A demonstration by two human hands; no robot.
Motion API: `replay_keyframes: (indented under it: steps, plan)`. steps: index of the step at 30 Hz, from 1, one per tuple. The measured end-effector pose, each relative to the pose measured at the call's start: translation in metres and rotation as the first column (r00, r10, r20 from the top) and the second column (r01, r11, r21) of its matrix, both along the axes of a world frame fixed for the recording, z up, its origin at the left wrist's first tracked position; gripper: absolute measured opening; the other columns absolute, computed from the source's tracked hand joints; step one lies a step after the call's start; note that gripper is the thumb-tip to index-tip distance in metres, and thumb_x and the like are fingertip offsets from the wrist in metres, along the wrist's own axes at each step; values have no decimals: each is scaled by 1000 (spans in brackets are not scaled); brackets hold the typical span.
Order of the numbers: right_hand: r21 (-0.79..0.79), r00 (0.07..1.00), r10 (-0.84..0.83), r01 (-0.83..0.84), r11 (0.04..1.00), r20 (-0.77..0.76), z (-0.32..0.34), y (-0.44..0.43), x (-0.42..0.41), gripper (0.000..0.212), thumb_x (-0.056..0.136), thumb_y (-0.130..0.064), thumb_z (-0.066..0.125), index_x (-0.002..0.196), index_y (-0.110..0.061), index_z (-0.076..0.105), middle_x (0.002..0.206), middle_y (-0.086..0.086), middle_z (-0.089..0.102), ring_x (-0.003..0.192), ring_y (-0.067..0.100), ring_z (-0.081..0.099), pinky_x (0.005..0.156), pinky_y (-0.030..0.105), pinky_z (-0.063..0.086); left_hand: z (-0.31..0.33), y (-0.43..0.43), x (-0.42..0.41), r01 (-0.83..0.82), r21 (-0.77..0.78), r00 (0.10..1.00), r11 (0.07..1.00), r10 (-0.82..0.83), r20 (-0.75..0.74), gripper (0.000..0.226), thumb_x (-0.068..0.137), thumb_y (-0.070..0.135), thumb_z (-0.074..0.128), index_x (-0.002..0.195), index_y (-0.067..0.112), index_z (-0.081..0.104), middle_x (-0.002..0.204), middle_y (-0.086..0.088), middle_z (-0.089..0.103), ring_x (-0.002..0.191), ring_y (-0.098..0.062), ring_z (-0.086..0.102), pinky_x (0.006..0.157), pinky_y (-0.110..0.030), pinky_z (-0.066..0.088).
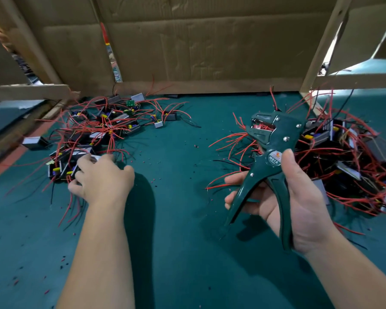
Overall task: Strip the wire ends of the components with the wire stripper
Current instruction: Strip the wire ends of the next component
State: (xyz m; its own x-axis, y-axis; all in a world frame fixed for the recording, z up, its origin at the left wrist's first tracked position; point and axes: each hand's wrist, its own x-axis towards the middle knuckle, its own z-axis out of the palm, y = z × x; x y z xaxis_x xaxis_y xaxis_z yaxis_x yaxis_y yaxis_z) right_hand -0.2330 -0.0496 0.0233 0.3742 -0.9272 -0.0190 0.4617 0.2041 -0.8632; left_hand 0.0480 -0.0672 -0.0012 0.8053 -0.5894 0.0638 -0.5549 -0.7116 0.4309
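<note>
**Reaching left for a component, stripper waiting on the right**

Holding the wire stripper (268,166) in the right hand (283,201), fingers wrapped round the two green handles, thumb lying up beside the round label; handles standing spread, not squeezed; tool raised above the green mat (176,230), long axis running from the palm up and away, head tilted slightly leftward; red coiled spring showing inside the head, no wire visibly seated there.

Resting the left hand (103,177) palm down on the near edge of the left pile (98,130), fingers spread and curling over a dark boxed component (65,166) with yellow parts and red leads; whether anything is actually pinched between the fingers, impossible to tell from this angle.

Judging the coming move: bringing a component from the left across to the stripper head, which is lying to the right of and farther out than the left hand, the two well apart with bare mat between; left hand being the nearer to that component, right hand being next to the right pile (343,157); aligning a red lead end-on with the head likely being the delicate part.

Scattering over the mat, small red and black bits (158,162), probably cut insulation.

Lying farther out, both piles loose on the mat, in no tray or bin; standing behind them, a cardboard wall (198,47) in a wooden frame (321,45).
</note>
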Motion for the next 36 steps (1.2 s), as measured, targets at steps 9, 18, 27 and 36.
replay_keyframes:
  steps: [9,18,27,36]
  plan:
    - [6,998,64,-64,998,5,1,4,0,63,49,-66,81,78,-12,69,94,30,67,71,44,65,63,48,55,-7,-4,19,39,-196,998,980,-46,-32,32,85,26,63,117,34,63,136,-7,46,127,-33,37,104,-47,29]
    - [51,996,90,-89,995,-1,2,4,3,58,58,-63,77,83,-11,71,93,29,67,70,43,65,66,54,55,7,-4,-17,336,-713,831,616,-550,-83,47,70,34,84,111,31,61,95,18,62,84,9,59,84,-16,50]
    - [143,990,139,-137,980,-11,0,5,8,67,73,-53,56,128,-15,54,92,28,66,69,43,63,68,56,54,25,2,-54,282,-833,505,477,-811,-293,52,62,1,63,109,25,63,98,9,66,86,-8,61,85,-27,47]
    - [161,985,175,-172,972,-4,-2,5,8,75,62,-54,63,125,-14,58,94,31,64,69,44,62,68,56,53,24,9,-61,281,-879,49,385,-920,-388,95,46,-17,32,137,8,43,144,-3,48,129,-19,48,108,-32,39]
